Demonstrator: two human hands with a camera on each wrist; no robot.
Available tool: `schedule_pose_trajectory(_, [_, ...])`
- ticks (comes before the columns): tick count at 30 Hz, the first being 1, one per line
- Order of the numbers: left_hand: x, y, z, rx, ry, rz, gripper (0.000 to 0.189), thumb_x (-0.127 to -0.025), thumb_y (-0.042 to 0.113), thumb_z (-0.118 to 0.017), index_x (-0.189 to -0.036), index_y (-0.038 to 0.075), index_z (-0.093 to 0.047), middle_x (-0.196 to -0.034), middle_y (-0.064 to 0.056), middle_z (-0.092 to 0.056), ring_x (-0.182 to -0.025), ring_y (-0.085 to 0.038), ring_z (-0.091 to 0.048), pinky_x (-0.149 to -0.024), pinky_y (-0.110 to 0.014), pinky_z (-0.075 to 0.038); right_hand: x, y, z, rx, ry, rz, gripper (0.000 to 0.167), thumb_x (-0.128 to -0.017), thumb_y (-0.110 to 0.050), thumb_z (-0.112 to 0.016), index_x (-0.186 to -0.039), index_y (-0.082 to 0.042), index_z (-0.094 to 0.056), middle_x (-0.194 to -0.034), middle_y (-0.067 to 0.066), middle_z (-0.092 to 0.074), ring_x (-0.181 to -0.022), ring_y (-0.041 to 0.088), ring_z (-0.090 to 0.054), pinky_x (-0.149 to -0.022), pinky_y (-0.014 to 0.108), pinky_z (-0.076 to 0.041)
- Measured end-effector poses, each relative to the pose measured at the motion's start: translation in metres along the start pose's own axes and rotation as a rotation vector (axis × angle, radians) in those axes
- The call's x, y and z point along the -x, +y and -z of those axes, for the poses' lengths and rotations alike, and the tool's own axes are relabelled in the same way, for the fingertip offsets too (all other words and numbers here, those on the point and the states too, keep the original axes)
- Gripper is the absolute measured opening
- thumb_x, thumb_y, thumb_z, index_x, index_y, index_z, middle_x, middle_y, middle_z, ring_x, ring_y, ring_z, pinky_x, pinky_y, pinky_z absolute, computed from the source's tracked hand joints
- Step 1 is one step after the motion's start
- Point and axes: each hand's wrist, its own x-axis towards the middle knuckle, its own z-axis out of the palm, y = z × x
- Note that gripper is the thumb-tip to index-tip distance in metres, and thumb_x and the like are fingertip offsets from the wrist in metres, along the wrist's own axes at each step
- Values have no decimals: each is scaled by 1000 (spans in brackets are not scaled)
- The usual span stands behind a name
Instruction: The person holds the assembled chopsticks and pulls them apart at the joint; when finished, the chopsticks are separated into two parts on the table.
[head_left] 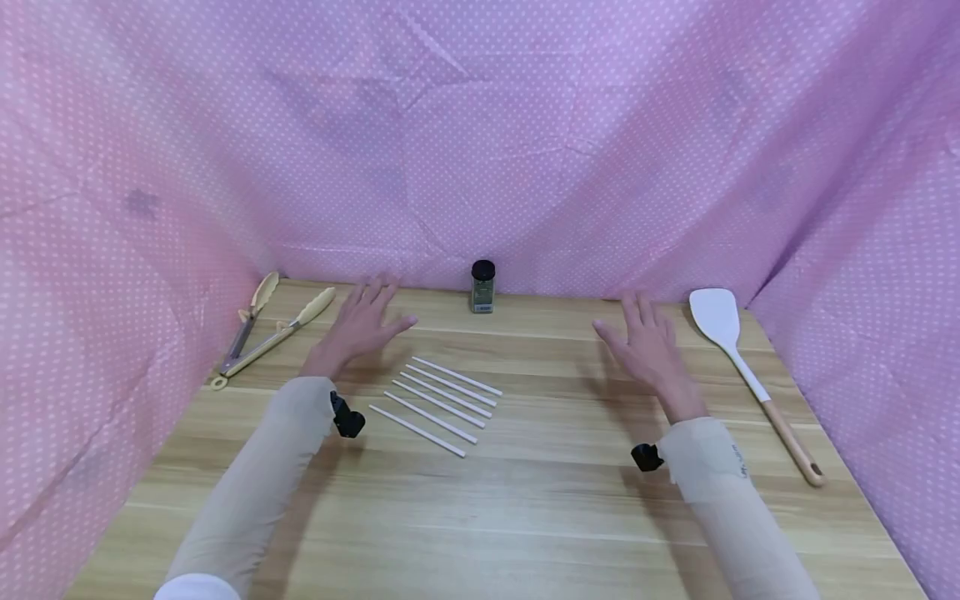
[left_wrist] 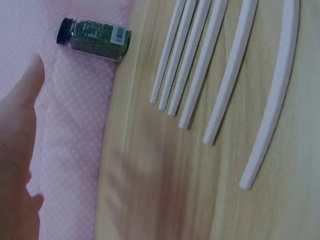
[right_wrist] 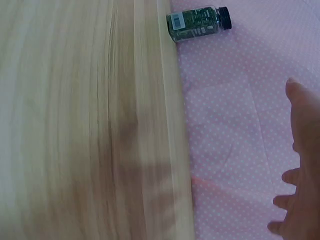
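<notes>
My left hand (head_left: 360, 325) is held over the back left of the table with its fingers spread, holding nothing. Nearest to it lie several thin white sticks (head_left: 438, 398), side by side and slanting on the wood. On the other side, my right hand (head_left: 647, 343) hovers with fingers apart and nothing in it. Between the two hands, at the back edge, a small spice jar (head_left: 483, 288) with a black lid stands upright; green flakes show inside the jar (left_wrist: 97, 37) in the left wrist view. Both wrist views show only part of each hand.
Tongs (head_left: 277, 337) with cream tips lie spread at the far left. A white spatula (head_left: 716, 321) with a wooden handle lies along the right side. Pink dotted cloth (head_left: 480, 150) hangs behind and beside the wooden table (head_left: 525, 525).
</notes>
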Motion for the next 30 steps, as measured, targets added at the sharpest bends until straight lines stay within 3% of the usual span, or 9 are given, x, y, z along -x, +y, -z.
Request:
schedule_pose_trajectory(3, [-1, -2, -2, 146, 23, -2, 81, -90, 64, -48, -153, 22, -20, -158, -10, -20, -145, -36, -14, -114, -59, -16, -4, -5, -7, -96, 26, 68, 85, -95, -55, -44, -154, -8, -5, -158, 23, -5, -144, 46, -6, -112, 64, -9])
schedule_pose_trajectory(7, [-1, -2, -5, 342, 41, 16, 69, -90, 54, -56, -143, 12, -41, -141, -14, -47, -129, -37, -41, -105, -55, -34, -6, -14, -20, -214, 76, 122, 79, -93, -45, -57, -149, -1, -21, -153, 25, -23, -141, 43, -20, -112, 60, -20])
schedule_pose_trajectory(12, [-1, -1, -10, 497, 14, 32, 55, -94, 43, -57, -131, 4, -52, -125, -15, -59, -113, -33, -55, -96, -47, -45, -6, -27, -39, -357, 115, 180, 61, -91, -27, -66, -137, 4, -40, -129, 26, -49, -118, 38, -47, -101, 53, -38])
schedule_pose_trajectory(21, [7, -6, -25, 587, -92, -3, 45, -97, 33, -56, -127, 0, -55, -120, -17, -61, -112, -31, -55, -97, -46, -45, 1, -51, -76, -565, 10, 185, 45, -89, -13, -67, -124, 9, -48, -110, 25, -59, -101, 33, -56, -92, 46, -46])
schedule_pose_trajectory(30, [15, -2, -41, 570, -134, 4, 34, -96, 24, -58, -122, 2, -59, -111, -12, -64, -103, -25, -57, -91, -39, -47, 12, -72, -100, -589, -109, 137, 42, -91, -22, -65, -121, 4, -51, -104, 11, -61, -94, 21, -58, -85, 32, -50])
